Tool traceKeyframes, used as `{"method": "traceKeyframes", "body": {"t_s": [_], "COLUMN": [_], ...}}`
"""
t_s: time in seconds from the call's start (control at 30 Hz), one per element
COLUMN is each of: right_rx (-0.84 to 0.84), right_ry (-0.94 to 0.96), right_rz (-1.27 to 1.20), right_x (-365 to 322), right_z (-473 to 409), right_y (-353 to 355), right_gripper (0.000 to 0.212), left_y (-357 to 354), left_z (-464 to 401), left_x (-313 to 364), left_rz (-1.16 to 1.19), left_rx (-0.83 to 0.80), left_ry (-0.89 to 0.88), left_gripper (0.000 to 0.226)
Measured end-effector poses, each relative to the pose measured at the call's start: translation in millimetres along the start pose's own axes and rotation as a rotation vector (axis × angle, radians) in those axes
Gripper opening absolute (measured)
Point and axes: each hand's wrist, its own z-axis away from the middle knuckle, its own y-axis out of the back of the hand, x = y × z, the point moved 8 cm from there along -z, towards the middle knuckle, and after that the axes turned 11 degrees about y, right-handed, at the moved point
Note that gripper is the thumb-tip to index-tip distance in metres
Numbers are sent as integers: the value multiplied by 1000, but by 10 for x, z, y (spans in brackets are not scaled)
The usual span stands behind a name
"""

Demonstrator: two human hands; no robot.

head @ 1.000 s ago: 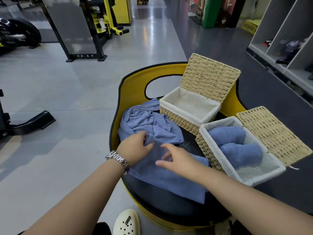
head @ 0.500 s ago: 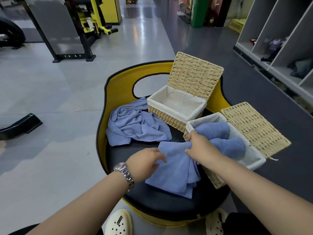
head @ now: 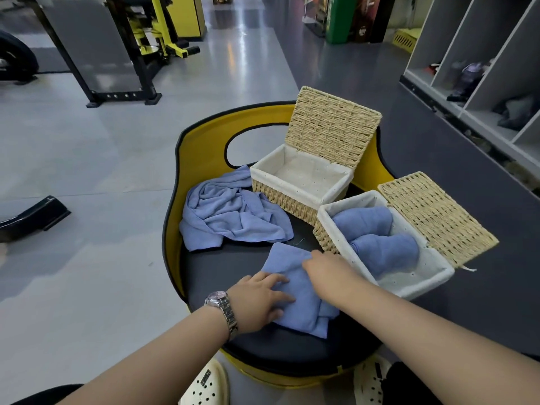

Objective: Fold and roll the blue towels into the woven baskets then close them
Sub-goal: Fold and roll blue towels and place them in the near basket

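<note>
— Pressing down on the folded blue towel point(head: 295, 290), that's the left hand point(head: 260, 299), fingers spread flat on the cloth; it lies on the dark seat pad point(head: 233, 267).
— And the right hand point(head: 327, 268)?
— Laid on the towel's far edge, just beside the near basket point(head: 330, 229); whether it pinches the cloth, I cannot tell.
— The baskets?
— Both lids up; near one holds two rolled towels point(head: 377, 238); far basket point(head: 280, 194) shows only lining; crumpled towel point(head: 230, 211) lies left of it.

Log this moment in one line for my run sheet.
left hand presses folded towel | right hand at its edge | near basket two rolls | far basket empty
</note>
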Motion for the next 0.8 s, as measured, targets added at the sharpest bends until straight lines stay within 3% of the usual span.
{"method": "traceKeyframes", "body": {"t_s": [0.1,0.2,0.3,0.4,0.5,0.63,0.8], "right_rx": [-115,-70,120,312,215,69,52], "right_ry": [32,74,16,28,66,70,42], "right_rz": [-189,-270,-254,-327,-457,-586,-511], "right_x": [-110,-227,-171,-34,33,35,100], "right_z": [6,35,13,-73,-212,-302,-341], "right_y": [-115,-21,180,261,71,-80,-89], "right_gripper": [25,24,30,25,52,67,67], "left_y": [93,214,307,310,237,181,206], "left_z": [-27,-65,-81,-77,-103,-156,-179], "left_x": [-125,-281,-452,-696,-838,-920,-896], "left_rz": [-23,-108,-72,185,183,86,13], "left_rx": [13,92,176,197,114,36,50], "left_ry": [31,102,211,327,412,483,430], "left_gripper": [33,33,31,42,57,73,43]}}
